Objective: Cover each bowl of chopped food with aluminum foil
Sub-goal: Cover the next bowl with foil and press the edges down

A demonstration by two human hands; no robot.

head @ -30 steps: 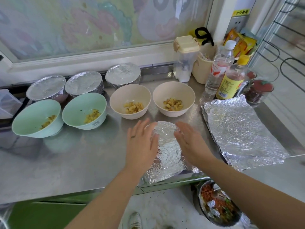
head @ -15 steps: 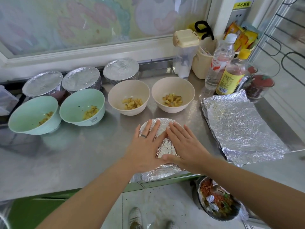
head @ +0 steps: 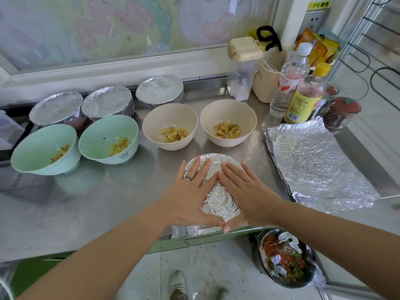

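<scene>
Left grip (head: pixel 190 195) and right grip (head: pixel 244 193) lie flat and wide, fingers straight, clasping nothing. They press the foil (head: pixel 218 202) onto the bowl beneath them at the desk (head: pixel 97 191) edge, likely to mould it to the rim. Four open bowls (head: pixel 164 115) wait just beyond the fingertips, and spare sheets (head: pixel 313 161) lie right of the right grip.
</scene>
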